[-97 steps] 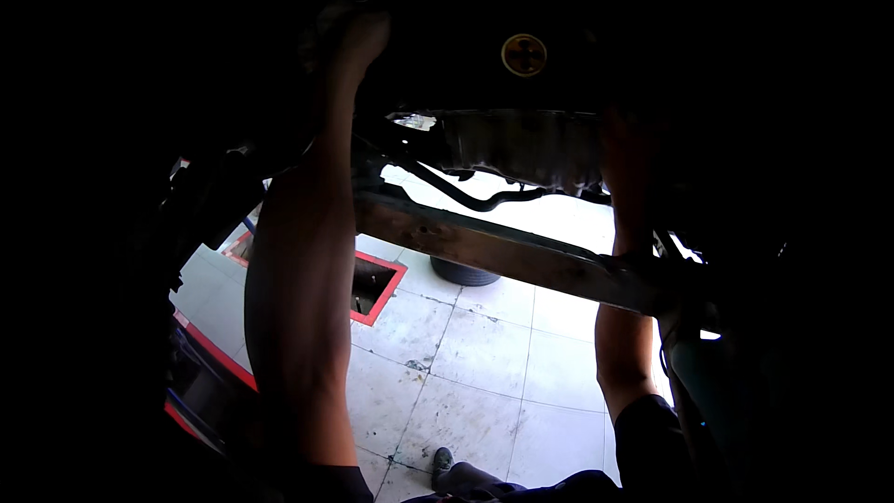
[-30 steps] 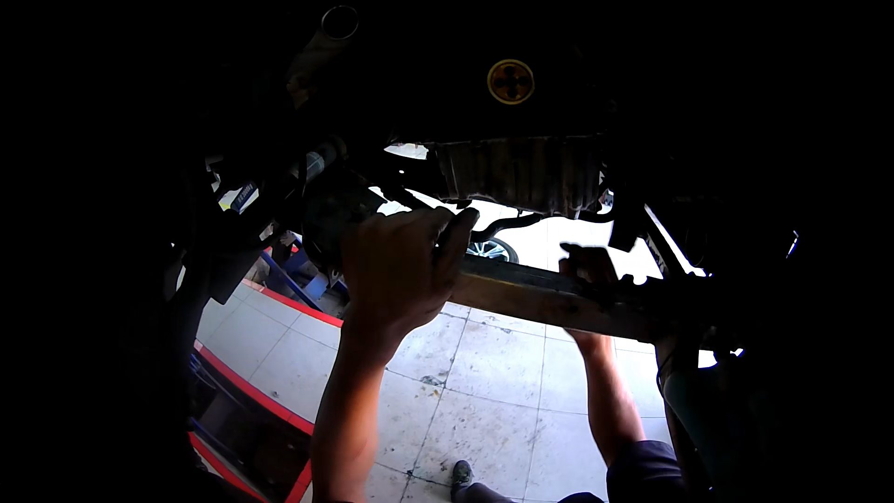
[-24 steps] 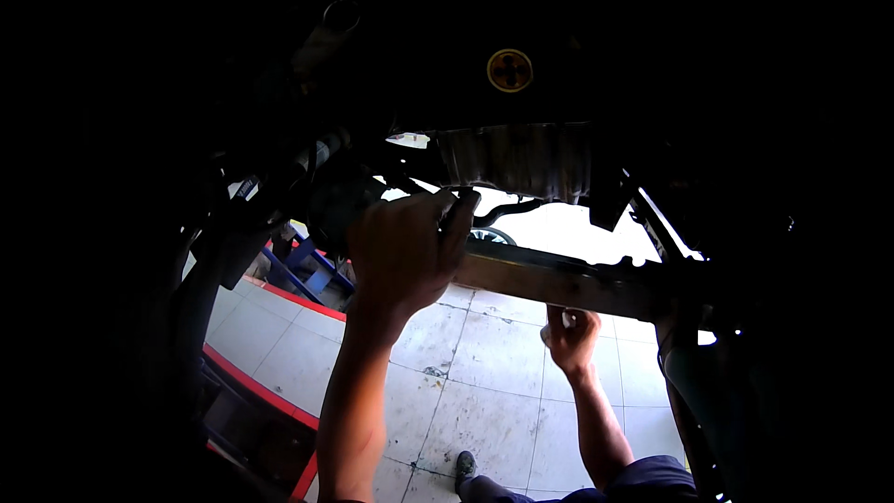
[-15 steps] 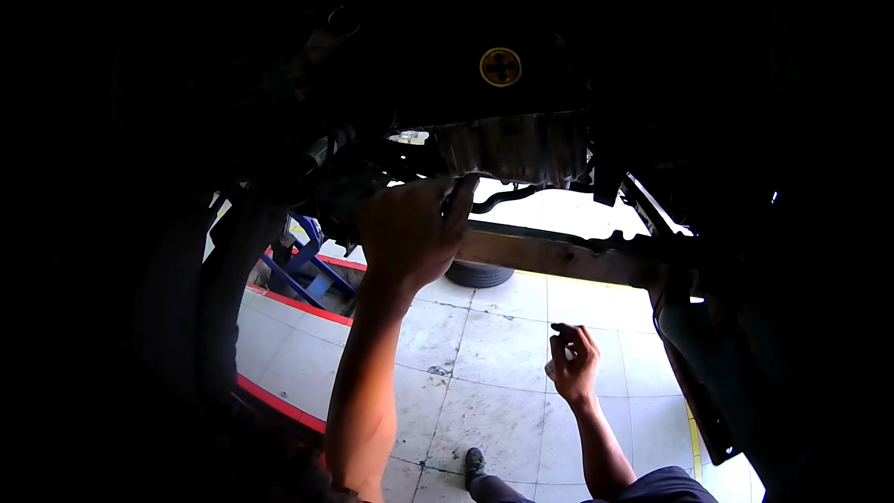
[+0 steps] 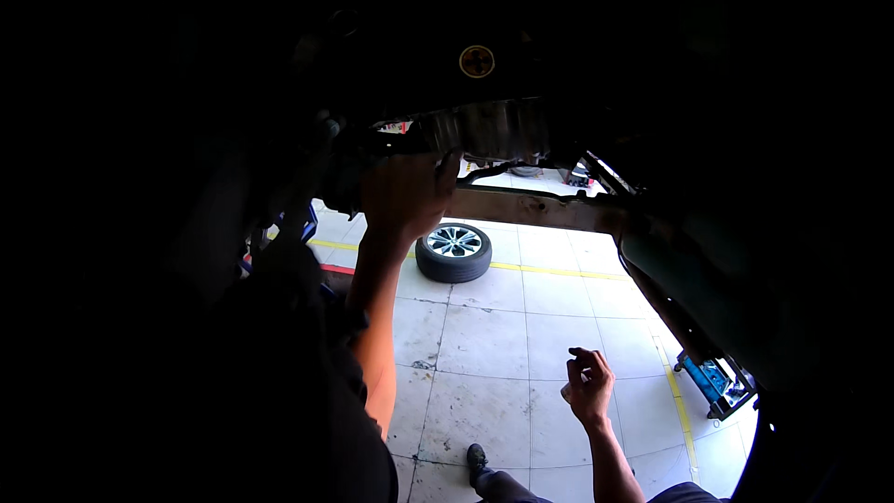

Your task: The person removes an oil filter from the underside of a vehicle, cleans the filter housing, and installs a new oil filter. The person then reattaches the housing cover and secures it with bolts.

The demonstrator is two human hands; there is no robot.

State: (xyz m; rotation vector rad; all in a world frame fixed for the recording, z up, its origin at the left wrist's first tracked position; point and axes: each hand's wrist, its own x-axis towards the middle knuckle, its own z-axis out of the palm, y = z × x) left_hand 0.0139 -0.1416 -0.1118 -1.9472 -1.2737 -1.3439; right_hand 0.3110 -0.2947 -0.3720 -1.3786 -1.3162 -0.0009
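— Where were your hands under the car?
— Your left hand (image 5: 405, 196) pressed up on the crossmember (image 5: 540, 208), steadying it; your right hand (image 5: 589, 385) hung low, fingers curled, contents unclear.

I see a pale tiled floor (image 5: 484, 345) crossed by a yellow line (image 5: 549, 270); a loose wheel (image 5: 453, 252) lies flat on it, a blue jack (image 5: 712, 380) well right of that wheel.
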